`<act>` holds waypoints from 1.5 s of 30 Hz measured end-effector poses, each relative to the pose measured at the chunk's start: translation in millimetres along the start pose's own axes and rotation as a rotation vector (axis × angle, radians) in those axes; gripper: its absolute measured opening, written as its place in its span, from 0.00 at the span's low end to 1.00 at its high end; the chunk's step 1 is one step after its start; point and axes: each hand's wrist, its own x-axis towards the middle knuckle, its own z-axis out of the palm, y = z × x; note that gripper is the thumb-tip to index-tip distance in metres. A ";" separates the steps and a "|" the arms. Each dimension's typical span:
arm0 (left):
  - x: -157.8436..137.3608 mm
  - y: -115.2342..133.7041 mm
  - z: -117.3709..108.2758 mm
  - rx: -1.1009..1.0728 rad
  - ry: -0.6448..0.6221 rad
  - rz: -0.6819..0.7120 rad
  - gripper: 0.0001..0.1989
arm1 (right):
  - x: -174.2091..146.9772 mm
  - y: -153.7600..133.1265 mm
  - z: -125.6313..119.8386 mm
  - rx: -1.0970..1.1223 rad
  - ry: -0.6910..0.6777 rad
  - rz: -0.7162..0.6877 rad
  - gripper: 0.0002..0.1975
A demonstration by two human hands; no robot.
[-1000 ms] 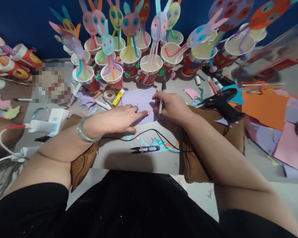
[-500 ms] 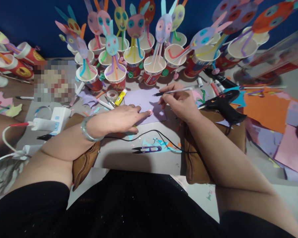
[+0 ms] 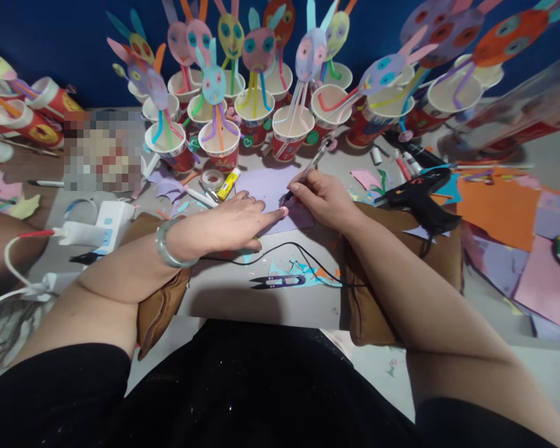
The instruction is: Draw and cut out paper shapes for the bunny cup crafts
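Note:
A sheet of purple paper (image 3: pixel 274 182) lies in front of me. With the index finger stretched out, my left hand (image 3: pixel 233 223) presses a small pink round piece (image 3: pixel 285 211) onto it; the hand is flat and open. My right hand (image 3: pixel 324 198) is closed around a pen (image 3: pixel 313 163), its tip at the paper close beside the pink piece. A yellow glue stick (image 3: pixel 228 184) and a roll of clear tape (image 3: pixel 212 180) lie beyond my left hand. Nearer me are purple thread snips (image 3: pixel 280 282) and blue paper scraps.
Paper cups (image 3: pixel 293 127) with rabbit-like paper heads on straws line the back. A black hot glue gun (image 3: pixel 422 199) rests at right, by orange paper (image 3: pixel 499 211). A black cable (image 3: pixel 303 249) crosses the front. White power strip (image 3: pixel 114 224) at left; brown cushions (image 3: pixel 429 249) under my forearms.
My right hand has shifted slightly left and down, and the pen has swung from nearly level to upright, its tip now beside the pink piece. My left hand has stayed on the paper.

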 end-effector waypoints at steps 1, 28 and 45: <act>0.0 -0.6 1.5 -0.002 0.006 0.002 0.37 | 0.5 0.1 0.9 -0.003 -0.005 -0.003 0.17; 0.2 -1.8 9.1 -0.012 0.051 -0.005 0.38 | -1.9 -1.6 -0.2 -0.018 -0.039 0.031 0.07; 3.5 -7.1 12.1 -0.050 0.069 0.002 0.36 | -12.1 -16.9 4.4 0.026 0.059 0.222 0.08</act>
